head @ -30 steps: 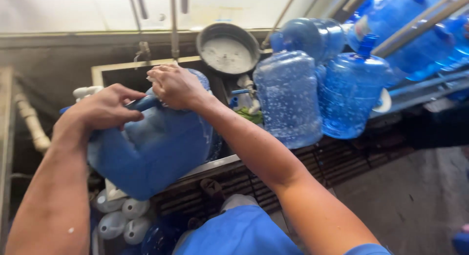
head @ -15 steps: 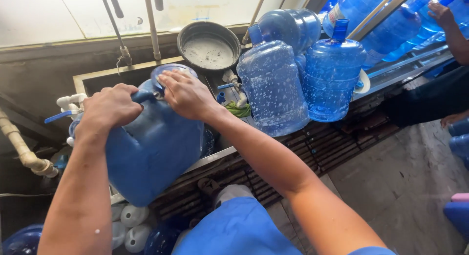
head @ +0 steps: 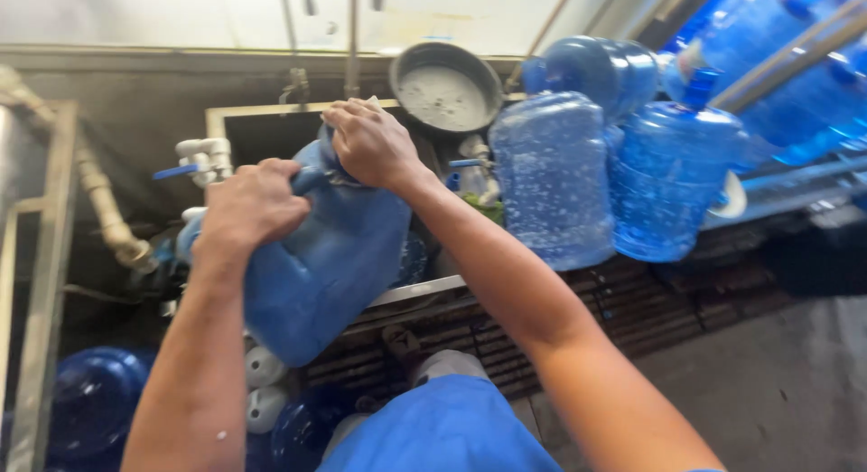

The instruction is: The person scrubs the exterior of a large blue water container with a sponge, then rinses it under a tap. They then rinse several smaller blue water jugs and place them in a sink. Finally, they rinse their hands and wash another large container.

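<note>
A large blue water jug [head: 330, 264] lies tilted over the rim of a metal wash basin [head: 237, 120], its neck pointing away from me. My left hand [head: 253, 205] grips the jug's upper side near its shoulder. My right hand [head: 372, 145] is closed over the jug's neck end, pressing a pale cloth or pad against it. Both forearms reach forward over my blue clothing [head: 442, 431].
Two wet blue jugs [head: 553, 178] [head: 673, 183] stand upright to the right, with more stacked behind on a rack [head: 795, 38]. A round grey pan [head: 444, 85] leans at the back. White pipes with a blue valve [head: 194, 160] sit left; another jug [head: 90, 400] lies below.
The view has shifted right and down, so the jug and basin sit more to the left. Both hands keep their hold on the jug, which has tipped slightly further.
</note>
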